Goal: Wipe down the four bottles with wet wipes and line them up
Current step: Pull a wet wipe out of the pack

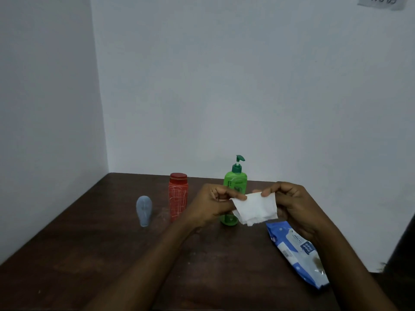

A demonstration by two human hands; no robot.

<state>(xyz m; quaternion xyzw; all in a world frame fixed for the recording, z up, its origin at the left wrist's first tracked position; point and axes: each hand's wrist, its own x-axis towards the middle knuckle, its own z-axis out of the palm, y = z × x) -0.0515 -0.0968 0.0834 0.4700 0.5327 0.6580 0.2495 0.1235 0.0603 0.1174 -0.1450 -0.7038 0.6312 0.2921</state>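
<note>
A white wet wipe (pixel 256 208) hangs stretched between my two hands above the table. My left hand (pixel 210 206) pinches its left corner and my right hand (pixel 289 203) pinches its right top edge. Behind the wipe stands a green pump bottle (pixel 235 179). Below the wipe lies a green round piece (pixel 229 220), partly hidden. Left of my hands stands a red bottle (pixel 178 196) with white line pattern. Further left a small grey-blue bottle (pixel 144 209) stands on its cap.
A blue and white pack of wet wipes (pixel 296 252) lies on the dark brown table (pixel 89 254) under my right forearm. White walls close the table at the back and left. The table's right edge runs near the pack.
</note>
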